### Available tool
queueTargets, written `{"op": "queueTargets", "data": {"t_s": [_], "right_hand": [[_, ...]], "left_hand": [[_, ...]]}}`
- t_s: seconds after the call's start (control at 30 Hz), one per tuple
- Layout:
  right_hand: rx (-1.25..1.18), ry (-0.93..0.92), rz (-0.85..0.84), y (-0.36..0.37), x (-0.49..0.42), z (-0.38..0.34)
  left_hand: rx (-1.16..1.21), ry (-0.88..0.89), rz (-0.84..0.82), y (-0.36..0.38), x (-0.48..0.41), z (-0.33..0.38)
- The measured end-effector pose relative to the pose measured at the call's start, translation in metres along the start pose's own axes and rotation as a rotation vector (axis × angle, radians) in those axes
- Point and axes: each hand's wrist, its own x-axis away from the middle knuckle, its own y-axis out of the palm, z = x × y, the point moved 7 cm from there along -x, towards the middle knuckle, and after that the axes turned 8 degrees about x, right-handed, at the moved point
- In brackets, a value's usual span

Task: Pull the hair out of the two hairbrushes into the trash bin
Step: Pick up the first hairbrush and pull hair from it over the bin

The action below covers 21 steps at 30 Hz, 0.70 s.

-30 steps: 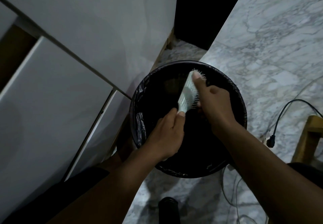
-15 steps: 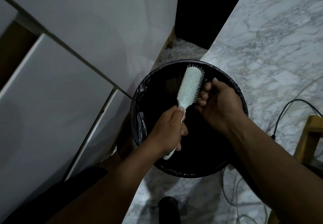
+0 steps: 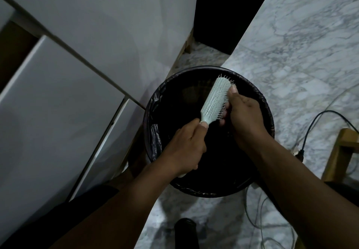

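Over the trash bin [image 3: 153, 132], head view: left hand [image 3: 186, 146] wrapped around the handle of the hairbrush [image 3: 214, 101]; right hand [image 3: 244, 114], at 3 o'clock of the bristles, fingers curled into them, contents indiscernible. Risk: a hard tug could twist the brush loose into the bin.

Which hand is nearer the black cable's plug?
Right. The right hand is at the brush bristles, toward the plug; the left hand grips the handle, farther away.
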Motion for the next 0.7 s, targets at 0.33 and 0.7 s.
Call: {"op": "queueTargets", "data": {"t_s": [0.33,0.7], "right_hand": [[0.189,-0.228,0.125,-0.012,-0.004,-0.015],[0.129,-0.243,0.318,-0.033,-0.014,-0.013]], "left_hand": [[-0.052,-0.019,-0.012,0.003,0.000,-0.008],[-0.016,-0.027,-0.102,0.011,0.004,-0.012]]}}
